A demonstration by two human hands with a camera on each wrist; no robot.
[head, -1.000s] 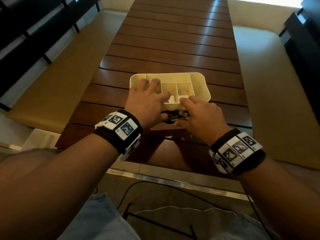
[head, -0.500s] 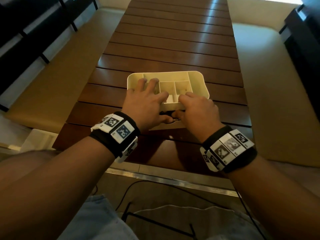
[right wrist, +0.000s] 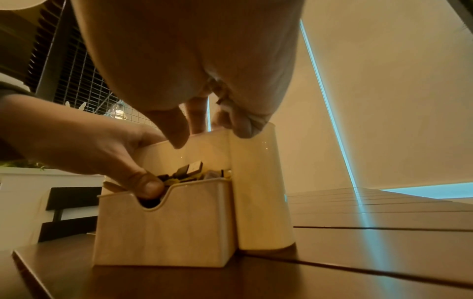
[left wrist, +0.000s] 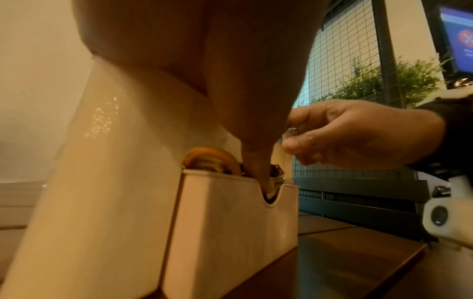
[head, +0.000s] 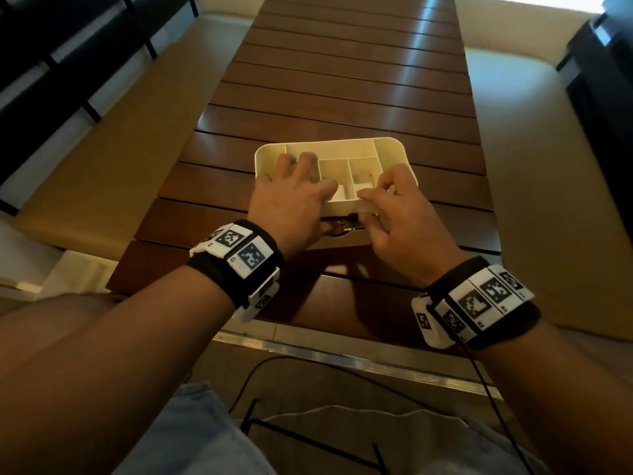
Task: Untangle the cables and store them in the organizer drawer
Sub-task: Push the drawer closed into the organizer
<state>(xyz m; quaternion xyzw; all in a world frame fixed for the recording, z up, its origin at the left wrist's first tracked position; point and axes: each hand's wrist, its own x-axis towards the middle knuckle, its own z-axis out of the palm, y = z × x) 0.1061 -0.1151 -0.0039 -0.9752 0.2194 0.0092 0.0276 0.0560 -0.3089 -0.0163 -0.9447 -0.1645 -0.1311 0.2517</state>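
Slatted dark wood table (head: 342,80), cream benches either side. Left hand (head: 291,204) lies over the left part of the cream organizer (head: 394,149): fingers spread flat across the top tray, thumb (right wrist: 143,182) reaching down into the pulled-out drawer (right wrist: 163,226) at the organizer's near side. In the left wrist view the thumb tip sits in the drawer front's U-shaped notch, pressing on what is inside; nothing is gripped, fingers straight. Cables (head: 337,226) are inside that drawer, a dark bundle with connectors poking above the drawer rim; in the right wrist view a flat plug end (right wrist: 190,168) sticks up just behind the front wall, and the left wrist view shows a yellowish coiled loop (left wrist: 211,159) at the drawer's left end. Whether the cables are fully untangled is not visible. The drawer is partly out, its front toward the person, its base on the table. Right hand (head: 397,214) is at the organizer's near right edge, fingers curled, index and thumb close together over the tray rim, lower fingers bent toward the drawer; the hand touches the rim but I cannot tell if it pinches the rim or anything else. Both wrists carry black bands with white marker blocks (head: 239,248).
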